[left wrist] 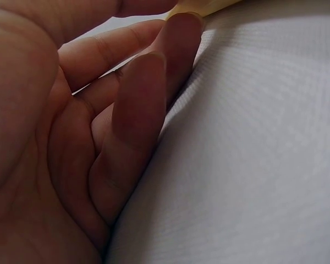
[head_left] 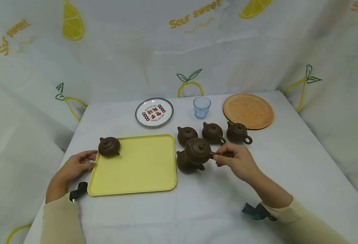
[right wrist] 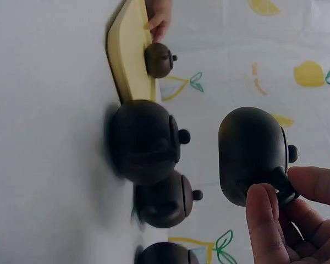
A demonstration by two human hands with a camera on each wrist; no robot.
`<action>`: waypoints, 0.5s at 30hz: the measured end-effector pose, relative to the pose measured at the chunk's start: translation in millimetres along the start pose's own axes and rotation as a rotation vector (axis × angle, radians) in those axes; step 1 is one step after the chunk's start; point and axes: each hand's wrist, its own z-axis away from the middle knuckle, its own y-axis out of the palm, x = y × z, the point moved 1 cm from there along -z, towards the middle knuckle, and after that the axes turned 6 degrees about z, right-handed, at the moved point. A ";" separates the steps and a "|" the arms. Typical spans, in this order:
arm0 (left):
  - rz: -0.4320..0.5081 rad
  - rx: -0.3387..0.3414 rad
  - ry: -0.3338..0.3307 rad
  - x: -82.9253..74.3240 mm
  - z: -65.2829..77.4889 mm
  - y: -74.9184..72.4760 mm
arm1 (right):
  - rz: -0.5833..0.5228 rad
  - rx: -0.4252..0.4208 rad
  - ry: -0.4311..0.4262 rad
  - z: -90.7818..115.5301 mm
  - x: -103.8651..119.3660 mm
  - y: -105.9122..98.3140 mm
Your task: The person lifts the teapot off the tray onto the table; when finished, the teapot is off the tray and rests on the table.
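My right hand (head_left: pixel 238 161) pinches the loop handle of a dark brown teapot (head_left: pixel 198 149) between thumb and fingers. In the right wrist view this held teapot (right wrist: pixel 253 154) is up off the table, its lid on. From the head it overlaps another brown teapot (head_left: pixel 186 165) standing beside the tray. My left hand (head_left: pixel 75 166) rests at the left edge of a yellow tray (head_left: pixel 136 166), fingers loosely bent with their tips at the rim (left wrist: pixel 209 6). One small brown teapot (head_left: pixel 109 146) sits in the tray's far left corner, close to those fingertips.
Behind the held teapot stand three more brown teapots in a row: left (head_left: pixel 187 135), middle (head_left: pixel 212 132) and right (head_left: pixel 237 132). Farther back are a patterned white plate (head_left: pixel 148 115), a blue-tinted glass (head_left: pixel 201 107) and a round wooden board (head_left: pixel 248 111). A white curtain (head_left: pixel 121 61) hangs behind the table.
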 end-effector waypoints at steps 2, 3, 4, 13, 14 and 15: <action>-0.012 -0.010 -0.009 0.5 4.2 -1.0 | 0.028 -0.017 0.035 0.5 -9.4 -7.3; -0.016 -0.014 -0.009 0.7 6.1 -1.4 | 0.044 -0.023 0.053 0.6 -13.6 -10.7; -0.020 -0.017 -0.008 0.8 7.6 -1.9 | 0.059 -0.028 0.075 0.9 -17.3 -13.8; 0.012 0.005 0.033 0.5 4.6 -0.5 | 0.137 -0.068 0.207 8.6 -44.0 -29.2; 0.011 0.007 0.033 0.7 3.2 -0.3 | 0.135 -0.073 0.215 9.5 -46.3 -29.5; 0.014 0.011 0.033 0.7 1.4 0.2 | 0.135 -0.075 0.224 10.6 -48.7 -29.8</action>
